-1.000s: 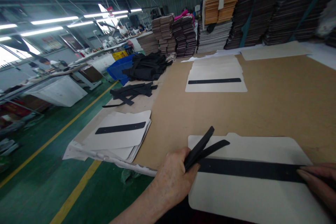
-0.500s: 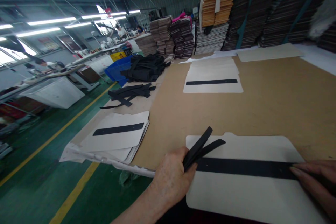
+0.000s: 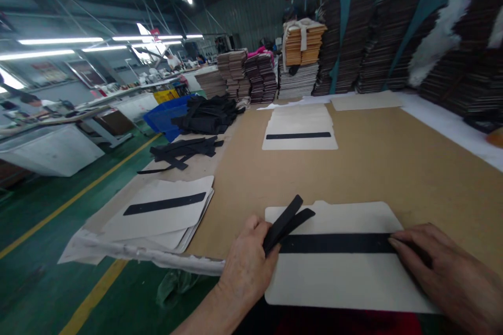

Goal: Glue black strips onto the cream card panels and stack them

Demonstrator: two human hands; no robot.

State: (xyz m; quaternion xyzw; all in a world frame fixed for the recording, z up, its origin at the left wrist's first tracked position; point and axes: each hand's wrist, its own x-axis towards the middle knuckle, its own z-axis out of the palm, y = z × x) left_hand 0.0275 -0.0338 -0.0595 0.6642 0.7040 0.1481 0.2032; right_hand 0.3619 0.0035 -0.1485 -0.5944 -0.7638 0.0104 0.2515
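A white panel lies at the table's near edge with a long black strip across it. My left hand is closed on a few loose black strips that stick up over the panel's left side, and its fingers also touch the left end of the long strip. At the right end of that strip, my right hand pinches it between thumb and fingers, resting on the panel.
White panels with a black strip on top lie at the left. Another such stack sits farther back. Black strips are heaped at the left edge, beside a blue bin. Tall bundled stacks stand behind.
The view has turned to the right, so the table and panels appear shifted left. More of my right hand shows now, still at the strip's right end; my left hand keeps its hold.
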